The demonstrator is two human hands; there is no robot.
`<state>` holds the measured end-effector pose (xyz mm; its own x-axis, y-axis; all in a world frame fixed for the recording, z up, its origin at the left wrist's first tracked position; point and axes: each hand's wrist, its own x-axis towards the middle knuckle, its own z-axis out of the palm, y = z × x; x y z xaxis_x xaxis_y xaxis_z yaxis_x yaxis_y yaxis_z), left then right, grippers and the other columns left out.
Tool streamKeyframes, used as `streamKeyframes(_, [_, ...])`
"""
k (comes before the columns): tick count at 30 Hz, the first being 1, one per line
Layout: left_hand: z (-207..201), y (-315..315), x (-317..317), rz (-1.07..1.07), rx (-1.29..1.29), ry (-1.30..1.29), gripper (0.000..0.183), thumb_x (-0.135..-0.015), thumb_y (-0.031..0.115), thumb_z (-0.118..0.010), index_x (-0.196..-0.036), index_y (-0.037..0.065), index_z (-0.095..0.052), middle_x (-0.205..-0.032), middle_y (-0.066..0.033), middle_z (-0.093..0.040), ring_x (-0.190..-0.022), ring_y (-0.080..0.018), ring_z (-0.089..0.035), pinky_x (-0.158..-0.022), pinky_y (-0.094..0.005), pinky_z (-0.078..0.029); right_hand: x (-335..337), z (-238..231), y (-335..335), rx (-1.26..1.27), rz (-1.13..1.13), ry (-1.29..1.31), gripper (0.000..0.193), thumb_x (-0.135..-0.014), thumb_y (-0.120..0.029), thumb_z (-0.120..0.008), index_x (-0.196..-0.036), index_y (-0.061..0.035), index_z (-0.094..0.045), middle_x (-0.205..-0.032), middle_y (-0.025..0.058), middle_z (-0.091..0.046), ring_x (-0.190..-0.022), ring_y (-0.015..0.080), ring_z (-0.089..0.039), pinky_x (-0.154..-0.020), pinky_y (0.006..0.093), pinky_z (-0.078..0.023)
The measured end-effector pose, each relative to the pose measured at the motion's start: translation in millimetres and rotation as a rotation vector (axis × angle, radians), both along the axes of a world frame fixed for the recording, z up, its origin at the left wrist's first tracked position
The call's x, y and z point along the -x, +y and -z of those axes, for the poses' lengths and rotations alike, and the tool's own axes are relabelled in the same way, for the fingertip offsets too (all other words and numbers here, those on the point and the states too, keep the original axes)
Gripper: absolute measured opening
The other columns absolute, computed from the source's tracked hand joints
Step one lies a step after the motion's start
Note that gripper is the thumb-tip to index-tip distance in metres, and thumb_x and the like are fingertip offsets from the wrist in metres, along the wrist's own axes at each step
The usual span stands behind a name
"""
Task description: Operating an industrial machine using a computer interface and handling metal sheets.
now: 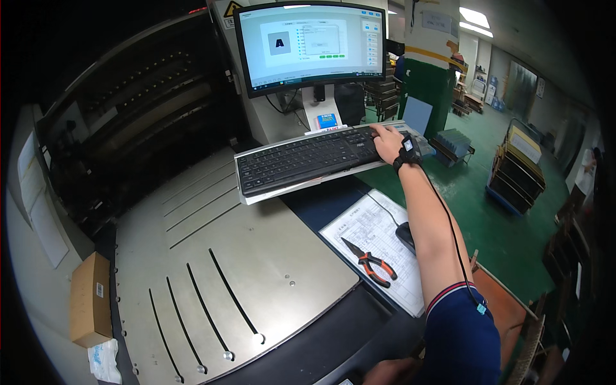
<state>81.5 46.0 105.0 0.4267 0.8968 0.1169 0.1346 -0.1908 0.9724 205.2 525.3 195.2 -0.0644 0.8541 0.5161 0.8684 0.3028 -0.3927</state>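
My right hand rests over the right end of a black keyboard, fingertips on the number keys and nothing held. A black device is strapped to its wrist, with a cable running up the forearm. Low at the bottom edge, my left hand shows only as a dark, partial shape; its fingers cannot be made out. Above the keyboard stands a curved monitor with a window open on its screen. Beside my right forearm lie a black mouse and pliers with orange-black handles, on a printed sheet.
A slotted metal machine table spreads out at the left, with a cardboard box and a white packet by its edge. Behind it is a dark machine opening. A loaded cart and racks stand on the green floor.
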Motion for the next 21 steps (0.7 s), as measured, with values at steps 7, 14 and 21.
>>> streamKeyframes(7, [-8.6, 0.2, 0.2, 0.002, -0.055, 0.028, 0.021, -0.088, 0.019, -0.063, -0.075, 0.003, -0.059, -0.068, -0.0193, -0.057, -0.061, -0.0382, -0.058, -0.054, -0.0428, -0.044, -3.7, 21.8, -20.6, -0.326, -0.087, 0.043, 0.030, -0.082, -0.014, -0.051, -0.107, -0.0101, -0.068, -0.096, 0.0128, -0.069, -0.102, 0.0342, -0.058, -0.090, 0.0473, -0.046])
streamKeyframes(14, [-8.8, -2.2, -2.9, -0.040, -0.028, 0.052, 0.026, -0.088, 0.024, -0.065, -0.071, 0.005, -0.060, -0.062, -0.0178, -0.056, -0.057, -0.0375, -0.056, -0.052, -0.0430, -0.043, -7.6, 27.6, -45.5, -0.351, -0.103, -0.003, 0.032, -0.079, -0.011, -0.051, -0.107, -0.0088, -0.068, -0.102, 0.0125, -0.068, -0.106, 0.0334, -0.056, -0.093, 0.0474, -0.043])
streamKeyframes(21, [-11.5, -1.2, -3.9, -0.021, 0.029, 0.067, 0.030, -0.088, 0.028, -0.065, -0.069, 0.006, -0.060, -0.062, -0.0169, -0.058, -0.057, -0.0356, -0.059, -0.052, -0.0419, -0.045, -29.5, 43.1, -96.3, -0.366, -0.219, -0.025, 0.025, -0.076, -0.008, -0.058, -0.099, -0.0068, -0.067, -0.106, 0.0119, -0.064, -0.104, 0.0341, -0.056, -0.090, 0.0434, -0.046])
